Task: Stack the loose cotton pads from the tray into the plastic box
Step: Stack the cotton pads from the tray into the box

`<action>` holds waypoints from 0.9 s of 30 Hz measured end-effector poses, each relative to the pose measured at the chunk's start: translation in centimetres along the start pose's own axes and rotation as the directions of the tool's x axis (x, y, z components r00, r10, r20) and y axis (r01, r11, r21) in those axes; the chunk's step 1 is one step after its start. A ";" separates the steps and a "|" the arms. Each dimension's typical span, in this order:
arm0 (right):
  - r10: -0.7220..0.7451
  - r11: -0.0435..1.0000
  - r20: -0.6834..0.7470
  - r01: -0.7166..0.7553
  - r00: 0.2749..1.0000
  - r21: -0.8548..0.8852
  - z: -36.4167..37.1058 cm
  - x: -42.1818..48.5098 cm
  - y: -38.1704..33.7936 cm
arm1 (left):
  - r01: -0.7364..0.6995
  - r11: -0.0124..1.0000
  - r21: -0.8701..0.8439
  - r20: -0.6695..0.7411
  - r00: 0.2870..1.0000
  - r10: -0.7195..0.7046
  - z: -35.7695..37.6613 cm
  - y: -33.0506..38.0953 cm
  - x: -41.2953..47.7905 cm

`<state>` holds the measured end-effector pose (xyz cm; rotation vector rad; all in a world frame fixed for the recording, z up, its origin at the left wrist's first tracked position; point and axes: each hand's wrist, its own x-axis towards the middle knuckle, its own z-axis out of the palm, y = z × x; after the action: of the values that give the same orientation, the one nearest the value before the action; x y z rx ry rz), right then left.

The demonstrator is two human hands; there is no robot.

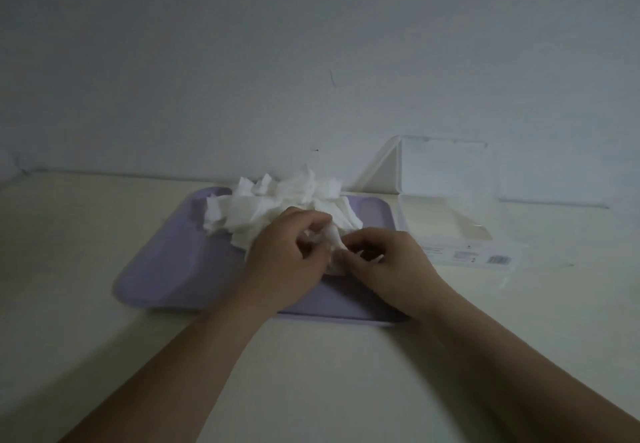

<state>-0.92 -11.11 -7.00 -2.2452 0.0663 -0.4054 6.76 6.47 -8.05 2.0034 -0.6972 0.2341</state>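
A heap of loose white cotton pads lies at the back of a lilac tray on the pale table. My left hand and my right hand meet over the tray's middle, just in front of the heap. Both hands have curled fingers that pinch a few white cotton pads between them. To the right of the tray stands the clear plastic box, its lid raised upright against the wall. My hands hide how many pads they hold.
A printed label with a barcode shows on the box's front. A bare grey-white wall rises right behind the table. The table's bare surface stretches left of the tray and toward me.
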 end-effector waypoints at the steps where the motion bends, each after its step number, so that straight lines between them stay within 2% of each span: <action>1: -0.005 0.999 -0.044 0.006 0.999 0.034 0.0 -0.1 0.1 | 0.028 0.998 -0.051 -0.009 1.000 -0.029 -0.2 0.1 0.0; 3: 0.012 0.994 -0.098 -0.001 0.995 0.112 0.0 -0.2 0.5 | 0.088 0.989 -0.116 -0.015 0.996 -0.091 -0.4 0.4 0.0; 6: 0.072 0.939 -0.138 -0.020 0.988 0.343 -0.5 -0.4 0.8 | 0.164 0.972 -0.167 -0.007 0.986 -0.168 -0.4 1.0 -0.3; 8: 0.137 0.856 -0.128 -0.052 0.982 0.514 -0.9 -0.5 0.6 | 0.150 0.974 -0.168 -0.031 0.987 -0.157 -0.6 1.3 -0.5; 10: 0.170 0.791 -0.107 -0.070 0.980 0.608 -1.2 -0.6 0.2 | 0.120 0.975 -0.186 -0.058 0.989 -0.133 -0.7 1.5 -0.6; 12: 0.156 0.760 -0.083 -0.066 0.984 0.646 -1.3 -0.8 -0.1 | 0.130 0.971 -0.201 -0.058 0.988 -0.144 -0.7 1.7 -0.7; 14: 0.115 0.748 -0.047 -0.055 0.992 0.661 -1.5 -1.2 -0.3 | 0.150 0.961 -0.232 0.020 0.989 -0.149 -0.3 2.2 -0.9; 16: 0.057 0.754 -0.024 -0.027 0.998 0.656 -1.5 -1.4 -0.5 | 0.172 0.937 -0.304 0.107 0.983 -0.146 0.2 2.7 -1.0; 19: 0.015 0.761 -0.020 0.001 1.000 0.648 -1.6 -1.5 -0.5 | 0.194 0.883 -0.427 0.151 0.978 -0.141 0.3 2.9 -1.1; 23: 0.023 0.701 0.036 -0.042 0.999 0.712 -1.5 -1.5 -0.7 | 0.257 0.778 -0.573 0.145 0.966 -0.212 -0.3 3.0 -1.2; 25: 0.060 0.683 0.008 -0.047 0.998 0.729 -1.5 -1.4 -0.5 | 0.311 0.729 -0.610 0.220 0.950 -0.221 -0.7 3.1 -1.3; 27: 0.087 0.668 -0.005 -0.055 0.996 0.742 -1.5 -1.3 -0.4 | 0.337 0.744 -0.577 0.279 0.937 -0.208 -0.8 3.1 -1.4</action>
<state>-2.63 -11.78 -6.13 -1.4063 0.0034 -0.3493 3.91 6.55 -5.94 1.4626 -0.4981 -0.3475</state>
